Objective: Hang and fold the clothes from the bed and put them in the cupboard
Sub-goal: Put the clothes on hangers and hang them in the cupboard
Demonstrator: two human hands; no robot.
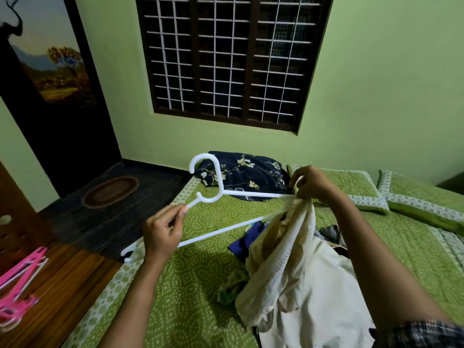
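The left arm of a white hanger [218,233] is gripped by the left hand [163,234], with the fingers curled round the bar and the thumb and forefinger closed on it just below the neck. The hanger's right end is pinched together with the edge of a cream garment [296,272] by the right hand [313,184]. The hanger is held tilted in the centre of the frame, above the bed [190,285]. The garment is draped from the right end down to the lower right, onto other clothes [241,242]. A dark floral pillow [251,174] is seen behind the hook. Pink hangers [22,280] are placed at the lower left.
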